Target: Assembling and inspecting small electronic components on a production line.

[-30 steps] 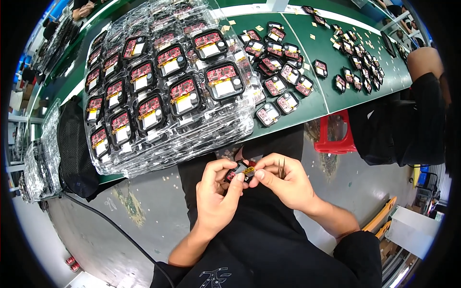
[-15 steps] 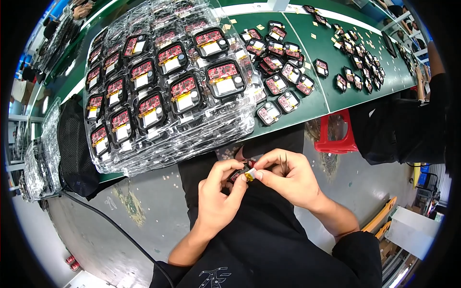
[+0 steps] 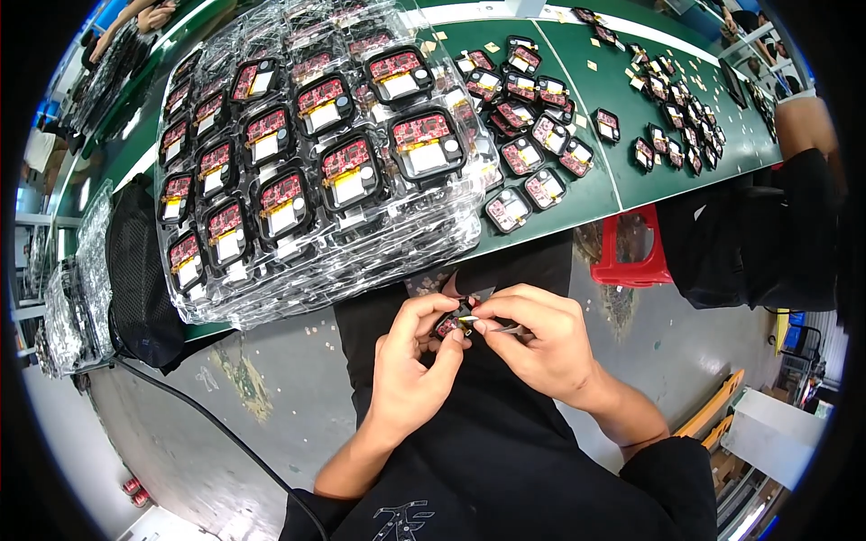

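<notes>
Above my lap, my left hand (image 3: 415, 352) is closed around the edges of a small black device housing (image 3: 445, 326) with a red circuit board inside. My right hand (image 3: 541, 338) is closed, thumb and forefinger pinched at the housing's right side. Metal tweezers (image 3: 512, 330) lie between its fingers. A small pale piece with a yellow-green edge (image 3: 467, 318) shows at the right fingertips; they hide most of it. On the bench to the left, clear plastic trays (image 3: 361, 261) are stacked, the top one holding similar open housings (image 3: 350, 175) with red boards and white rectangles.
Loose housings (image 3: 521, 155) lie in a heap on the green bench (image 3: 577, 203), with more farther right. A red stool (image 3: 631, 257) stands under the bench edge near a person in dark clothing (image 3: 749, 234). A black mesh bag (image 3: 140, 270) and a black cable (image 3: 216, 424) are at left.
My right fingers have turned and lowered; the tweezers, upright before, now lie nearly level. The white piece with yellow tape shows less. My left hand keeps its hold on the housing.
</notes>
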`<action>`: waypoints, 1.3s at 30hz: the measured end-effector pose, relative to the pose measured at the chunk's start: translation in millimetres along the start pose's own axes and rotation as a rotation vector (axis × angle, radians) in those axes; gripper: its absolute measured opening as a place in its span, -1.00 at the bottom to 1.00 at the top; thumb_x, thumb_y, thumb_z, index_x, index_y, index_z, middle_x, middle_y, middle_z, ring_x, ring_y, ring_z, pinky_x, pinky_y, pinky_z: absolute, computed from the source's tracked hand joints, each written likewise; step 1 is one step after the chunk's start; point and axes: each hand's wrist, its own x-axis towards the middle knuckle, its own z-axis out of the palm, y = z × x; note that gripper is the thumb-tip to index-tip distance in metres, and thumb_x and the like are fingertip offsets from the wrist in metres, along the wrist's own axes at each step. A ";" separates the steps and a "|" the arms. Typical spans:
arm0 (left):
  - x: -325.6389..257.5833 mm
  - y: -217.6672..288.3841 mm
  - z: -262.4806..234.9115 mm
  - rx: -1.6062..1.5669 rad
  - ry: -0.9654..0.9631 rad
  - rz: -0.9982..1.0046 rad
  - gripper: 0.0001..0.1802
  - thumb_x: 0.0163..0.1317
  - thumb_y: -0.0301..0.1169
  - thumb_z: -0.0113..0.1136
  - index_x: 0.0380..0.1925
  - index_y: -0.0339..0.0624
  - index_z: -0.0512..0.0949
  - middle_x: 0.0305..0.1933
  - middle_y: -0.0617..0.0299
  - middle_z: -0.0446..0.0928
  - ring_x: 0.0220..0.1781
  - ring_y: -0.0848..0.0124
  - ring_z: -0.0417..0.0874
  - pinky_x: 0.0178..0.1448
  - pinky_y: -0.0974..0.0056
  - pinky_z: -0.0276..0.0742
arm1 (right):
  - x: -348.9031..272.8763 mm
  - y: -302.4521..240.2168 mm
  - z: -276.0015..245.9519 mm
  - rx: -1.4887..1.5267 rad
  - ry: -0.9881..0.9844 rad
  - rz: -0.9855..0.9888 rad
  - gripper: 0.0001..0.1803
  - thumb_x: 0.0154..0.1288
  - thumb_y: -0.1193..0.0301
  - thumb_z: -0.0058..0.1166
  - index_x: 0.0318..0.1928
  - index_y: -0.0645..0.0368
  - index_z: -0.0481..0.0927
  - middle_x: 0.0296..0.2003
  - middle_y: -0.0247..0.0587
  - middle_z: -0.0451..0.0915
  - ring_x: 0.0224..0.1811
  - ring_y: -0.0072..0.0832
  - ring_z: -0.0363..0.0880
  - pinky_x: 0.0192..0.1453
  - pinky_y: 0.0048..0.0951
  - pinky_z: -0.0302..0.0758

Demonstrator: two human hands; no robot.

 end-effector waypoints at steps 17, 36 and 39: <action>-2.5 -0.7 0.8 0.065 0.012 0.055 -0.68 0.46 -0.69 0.13 0.17 -0.38 0.41 0.18 -0.04 0.65 0.06 0.43 0.69 0.11 0.32 0.67 | 6.3 -0.4 2.6 0.016 -0.044 0.100 -0.79 0.24 0.61 0.38 -0.11 0.30 0.69 -0.23 -0.11 0.70 -0.30 -0.34 0.74 -0.25 -0.43 0.63; -2.2 -8.9 5.8 0.157 0.040 0.121 -0.72 0.44 -0.72 0.15 0.12 -0.42 0.53 0.41 -0.12 0.47 -0.07 0.42 0.75 -0.20 0.44 0.67 | 13.3 14.3 -2.8 0.276 -0.191 0.283 -0.78 0.35 0.53 0.37 -0.08 0.30 0.61 -0.31 -0.22 0.66 -0.32 -0.63 0.55 -0.24 -0.48 0.52; -1.8 -7.4 8.2 0.180 0.088 0.142 -0.71 0.41 -0.76 0.15 0.10 -0.46 0.58 0.37 -0.12 0.51 -0.06 0.38 0.76 -0.22 0.40 0.75 | 15.9 16.1 -3.3 0.194 -0.196 0.212 -0.76 0.36 0.50 0.38 -0.08 0.30 0.59 -0.33 -0.22 0.63 -0.33 -0.60 0.50 -0.24 -0.45 0.51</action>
